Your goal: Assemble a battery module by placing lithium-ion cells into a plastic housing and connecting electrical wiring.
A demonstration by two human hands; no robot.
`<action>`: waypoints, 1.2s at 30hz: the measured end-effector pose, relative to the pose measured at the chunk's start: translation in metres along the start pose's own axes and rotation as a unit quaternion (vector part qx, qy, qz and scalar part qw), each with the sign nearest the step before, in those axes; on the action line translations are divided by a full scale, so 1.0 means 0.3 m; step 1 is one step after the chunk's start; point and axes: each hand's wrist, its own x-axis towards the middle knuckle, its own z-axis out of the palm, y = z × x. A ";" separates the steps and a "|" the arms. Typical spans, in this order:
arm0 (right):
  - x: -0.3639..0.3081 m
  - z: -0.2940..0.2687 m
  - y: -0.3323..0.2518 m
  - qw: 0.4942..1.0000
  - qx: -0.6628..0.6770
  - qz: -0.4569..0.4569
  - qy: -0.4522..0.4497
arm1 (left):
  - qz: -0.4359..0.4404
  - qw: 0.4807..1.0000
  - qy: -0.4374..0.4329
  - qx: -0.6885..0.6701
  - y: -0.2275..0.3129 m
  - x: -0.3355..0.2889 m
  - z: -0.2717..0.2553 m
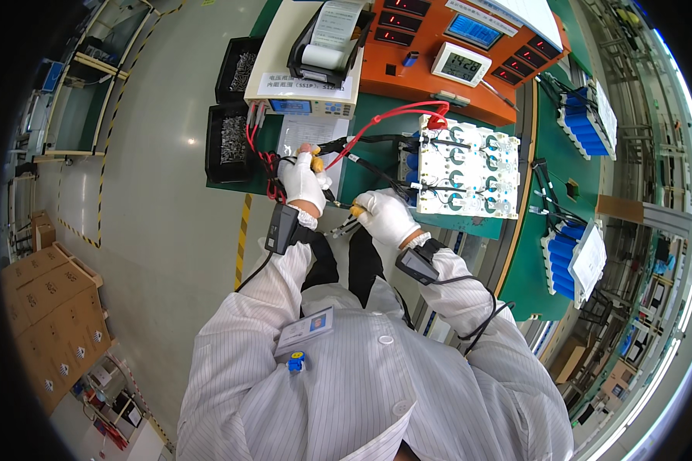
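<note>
Both hands gloved in white, working at the near edge of the green bench point(377, 173). Left hand point(301, 178) is closed around a bundle of red and black cables point(269, 165), fingertips pinched on a small yellow-tipped probe point(317, 163) held up over a white sheet of paper point(304, 132). Right hand point(384, 215) is closed too, thumb and forefinger clamped on a second yellow-tipped probe point(357, 209) with thin black leads trailing below the fist. Just beyond the right hand sits the battery pack point(461, 173): a white plastic frame over blue cells, black wires running across its face and one red cable point(396, 114) arching off its top corner. Judged handling: the probes look light and rigid, small enough to roll in gloved fingers, so a pinch near the yellow collar seems the sure hold; the leads are limp, springy, liable to snag one another or tug a probe off line. The pack looks dense and heavy, rigid frame, best left flat and not dragged by its wires; exposed contacts on top suggest care against bridging with the tips. A cream meter box point(304, 84) stands behind the paper, an orange panel point(438, 38) beside it. Black wrist units on both sleeves.
</note>
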 end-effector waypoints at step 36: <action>-0.041 0.004 0.039 0.994 0.077 0.073 0.033 | 0.007 0.986 -0.124 0.107 0.079 -0.037 -0.140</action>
